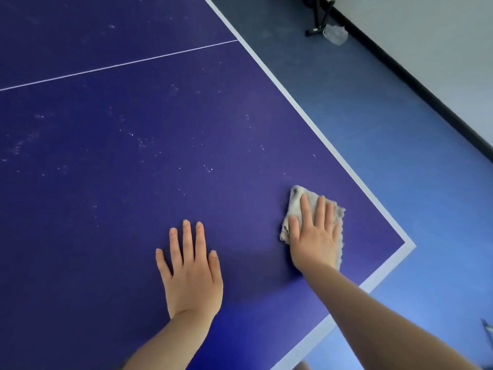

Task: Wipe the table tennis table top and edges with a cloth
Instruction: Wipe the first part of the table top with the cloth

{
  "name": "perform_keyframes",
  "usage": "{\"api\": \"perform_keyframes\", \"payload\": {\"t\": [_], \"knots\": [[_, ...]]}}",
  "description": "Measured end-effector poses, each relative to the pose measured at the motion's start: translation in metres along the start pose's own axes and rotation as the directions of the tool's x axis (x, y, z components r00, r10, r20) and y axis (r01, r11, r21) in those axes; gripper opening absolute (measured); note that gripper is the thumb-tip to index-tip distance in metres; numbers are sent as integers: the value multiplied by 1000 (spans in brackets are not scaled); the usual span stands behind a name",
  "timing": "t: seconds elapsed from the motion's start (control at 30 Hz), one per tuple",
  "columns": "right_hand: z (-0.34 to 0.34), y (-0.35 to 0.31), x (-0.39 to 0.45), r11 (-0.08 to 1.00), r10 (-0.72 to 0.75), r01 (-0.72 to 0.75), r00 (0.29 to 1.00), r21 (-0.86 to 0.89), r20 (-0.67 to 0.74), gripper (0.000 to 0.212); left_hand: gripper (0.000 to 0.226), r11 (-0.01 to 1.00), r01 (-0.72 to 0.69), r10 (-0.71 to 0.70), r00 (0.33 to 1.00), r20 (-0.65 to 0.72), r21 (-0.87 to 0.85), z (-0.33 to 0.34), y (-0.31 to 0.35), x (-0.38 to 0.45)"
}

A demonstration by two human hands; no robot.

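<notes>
The dark blue table tennis table top [112,161] fills most of the view, with a thin white centre line and a white border along its right edge [314,124]. Its near right corner [408,245] lies just right of my hands. A small grey cloth [296,206] lies flat on the top near that corner. My right hand [314,236] presses on the cloth with straight fingers. My left hand [190,271] rests flat on the bare top, apart from the cloth. Pale dusty specks dot the surface left of and beyond the cloth.
Blue floor [400,145] runs beside the table on the right, up to a white wall with a black skirting strip [416,84]. At the far top stand a black metal stand foot [318,25] and a clear crumpled plastic item [334,34].
</notes>
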State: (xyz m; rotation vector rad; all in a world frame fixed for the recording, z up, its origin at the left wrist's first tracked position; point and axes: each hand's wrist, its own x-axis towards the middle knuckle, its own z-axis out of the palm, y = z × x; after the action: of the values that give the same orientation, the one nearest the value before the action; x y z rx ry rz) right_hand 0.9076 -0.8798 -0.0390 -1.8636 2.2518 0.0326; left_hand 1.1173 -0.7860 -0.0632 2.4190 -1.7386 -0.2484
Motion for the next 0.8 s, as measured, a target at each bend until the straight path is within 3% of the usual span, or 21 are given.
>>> {"api": "perform_keyframes", "payload": {"t": [0.1, 0.2, 0.27, 0.33, 0.4, 0.47, 0.5, 0.53, 0.6, 0.7, 0.77, 0.8], "knots": [[19, -20, -55, 973, -228, 226, 973, -44, -38, 62, 60, 1000, -4, 4, 1000, 4, -7, 0, 1, 0], [21, -50, -49, 855, -514, 516, 856, -47, 54, 59, 60, 1000, 8, -8, 1000, 5, 1, 1, -1, 0], [11, -51, -12, 798, -594, 599, 800, -66, 79, 64, 60, 1000, 4, -4, 1000, -2, 8, 3, -2, 0], [-1, -29, 31, 875, -466, 476, 878, -93, 109, 68, 61, 1000, 1, -1, 1000, -9, 13, 4, -3, 0], [-13, 14, 53, 985, -160, 162, 986, -56, 44, 59, 59, 1000, 23, -23, 999, -27, -4, 3, 1, 2], [-16, 55, 47, 995, 88, -88, 996, 42, 3, 57, 59, 994, 82, -82, 997, -2, -74, 2, 15, 3], [-11, 65, 35, 993, 109, -108, 994, 39, -32, 56, 59, 990, 96, -96, 995, 10, -108, 2, 27, 4], [-3, 69, 18, 998, 58, -57, 994, 16, -88, 55, 60, 988, 90, -88, 996, 15, -129, 4, 43, 6], [8, 59, -13, 984, -180, 179, 978, -20, -109, 56, 63, 988, 76, -71, 997, 37, -136, 8, 78, 10], [6, 51, -7, 838, -540, 540, 841, -73, 24, 56, 61, 985, 126, -124, 992, 26, -121, 17, 123, 21], [-7, 60, 36, 759, -640, 639, 767, -120, 38, 57, 54, 973, 193, -192, 981, 23, -123, 21, 140, 28], [-14, 70, 61, 775, -621, 620, 783, -121, 36, 58, 53, 967, 228, -226, 974, 28, -112, 23, 145, 30]]}}
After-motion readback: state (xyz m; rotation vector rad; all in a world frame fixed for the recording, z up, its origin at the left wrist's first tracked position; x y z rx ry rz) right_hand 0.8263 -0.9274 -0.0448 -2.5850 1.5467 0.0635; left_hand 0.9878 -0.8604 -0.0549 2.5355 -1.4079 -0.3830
